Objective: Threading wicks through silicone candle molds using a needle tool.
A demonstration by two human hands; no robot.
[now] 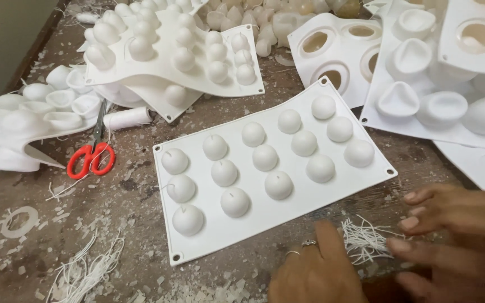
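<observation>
Mould: white tray (310, 196) lay just beyond both hands on the desk (136, 191), domes up, long axis running from near left to far right.
Contents: fifteen domes in three rows of five; what filled them could not be told.
Wicks: loose white bundle (364, 240) lay between the hands, strands fanned every way.
Left hand (315, 275): fingers slack, thumb touching the bundle, gripping nothing.
Right hand (456, 235): fingers spread flat, tips at the bundle's right edge, nothing held.
Scissors (92, 154): one red pair, far left, blades pointing away.
</observation>
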